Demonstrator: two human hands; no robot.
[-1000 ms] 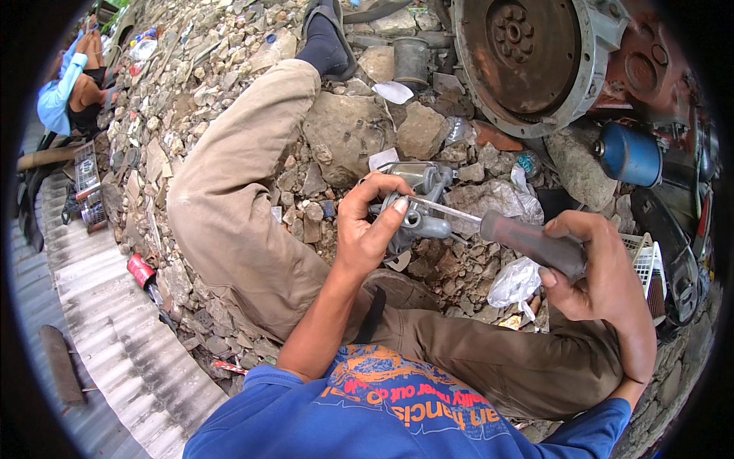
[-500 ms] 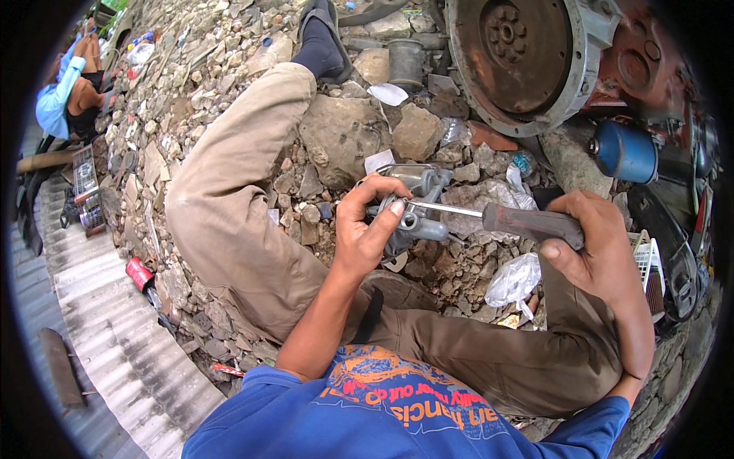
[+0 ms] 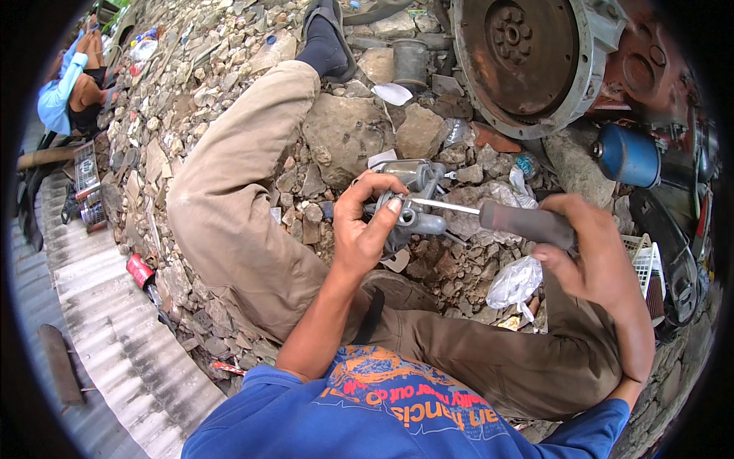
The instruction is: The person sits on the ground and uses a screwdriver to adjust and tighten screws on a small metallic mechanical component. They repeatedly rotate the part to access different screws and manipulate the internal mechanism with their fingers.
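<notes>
My left hand (image 3: 361, 229) grips a grey metal pump-like assembly (image 3: 422, 222) with a cylindrical upper chamber (image 3: 414, 174), its thumb and forefinger pressed near a small fitting. My right hand (image 3: 587, 256), slightly blurred, is closed on the dark handle of a screwdriver (image 3: 508, 219). The shaft reaches left to the fitting beside my left thumb; exactly where the tip sits is hidden. Below the screwdriver, a crumpled clear plastic bag (image 3: 514, 284) lies on the rubble.
My outstretched leg (image 3: 229, 199) rests on broken stones. Upper right are a rusty flywheel housing (image 3: 539, 69), red engine casting (image 3: 642, 73) and blue canister (image 3: 625, 155). A white plastic basket (image 3: 644, 260) sits right. Corrugated sheets (image 3: 115, 321) lie left, where another person (image 3: 65, 99) sits.
My right hand has shifted around the screwdriver's handle, its thumb moving slightly left and up as the handle turns a little. My left hand stays on the assembly, almost unmoved.
</notes>
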